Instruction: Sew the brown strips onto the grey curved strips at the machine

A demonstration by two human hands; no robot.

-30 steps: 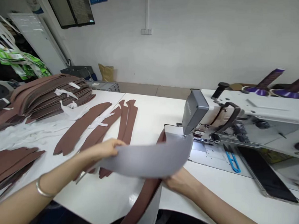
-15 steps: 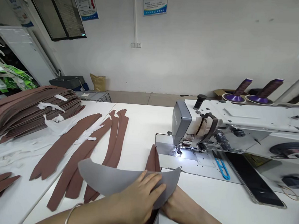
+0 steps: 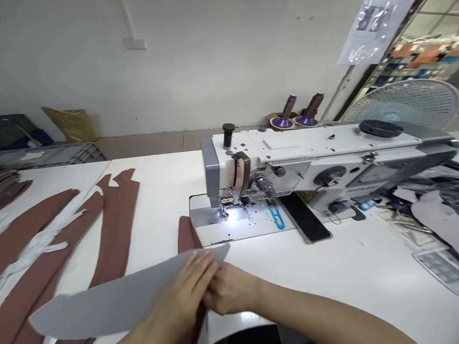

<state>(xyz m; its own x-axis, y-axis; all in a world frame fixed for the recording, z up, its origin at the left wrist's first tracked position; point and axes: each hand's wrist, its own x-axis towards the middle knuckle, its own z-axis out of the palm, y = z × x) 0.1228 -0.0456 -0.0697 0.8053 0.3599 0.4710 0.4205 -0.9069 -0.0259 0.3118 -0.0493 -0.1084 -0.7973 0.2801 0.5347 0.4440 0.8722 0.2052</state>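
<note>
A grey curved panel (image 3: 103,306), smooth and sheet-like, slants across the front of the table. My left hand (image 3: 179,295) lies over its right part, fingers close together across the upper edge, a little blurred; its thumb is hidden. At the panel's right end, my right hand (image 3: 231,290) is closed in a fist against the left fingertips, and its grip is partly hidden. A brown strip (image 3: 188,234) runs beneath the hands toward the sewing machine (image 3: 260,163), whose lit needle area is just beyond.
Brown cut pieces (image 3: 115,227) and white scraps (image 3: 28,256) cover the left side. By the machine lie blue thread snips (image 3: 276,215) and a black phone (image 3: 306,217). Thread cones (image 3: 309,109) stand behind it; a fan (image 3: 406,104) is at the right.
The view has swung right, bringing the fan into sight. The grey panel now slants down to the left, and my right hand has come from behind it to its right end.
</note>
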